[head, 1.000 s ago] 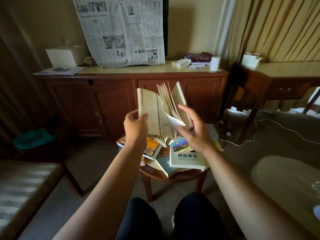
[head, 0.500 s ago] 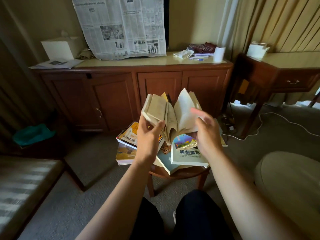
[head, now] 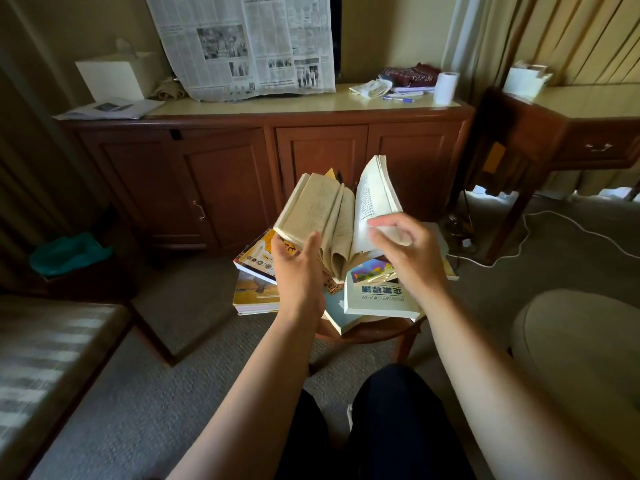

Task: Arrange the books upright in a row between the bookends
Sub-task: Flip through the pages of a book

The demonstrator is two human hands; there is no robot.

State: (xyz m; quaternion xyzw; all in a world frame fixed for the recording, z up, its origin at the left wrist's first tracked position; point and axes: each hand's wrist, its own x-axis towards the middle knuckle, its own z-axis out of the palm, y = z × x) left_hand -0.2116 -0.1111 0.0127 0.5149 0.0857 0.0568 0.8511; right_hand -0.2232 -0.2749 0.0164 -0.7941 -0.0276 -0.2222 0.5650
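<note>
An open, yellowed paperback is held above a small round wooden table. My left hand supports its left half from below, thumb on the page edge. My right hand holds the right-hand pages, which stand up and fan out. Under the book, several books lie flat in a loose pile: a white one with blue lettering, a yellow-orange one and a sandy-coloured one overhanging the left side. No bookends are visible.
A long wooden cabinet stands behind the table, with a newspaper, a white box and a paper roll on top. A desk is at right, a cable on the carpet, a bench at left, a cushioned stool at right.
The open book has tilted down and opened flatter, with pages flipping over toward the right. Both hands dropped lower over the pile, and the view shifted downward.
</note>
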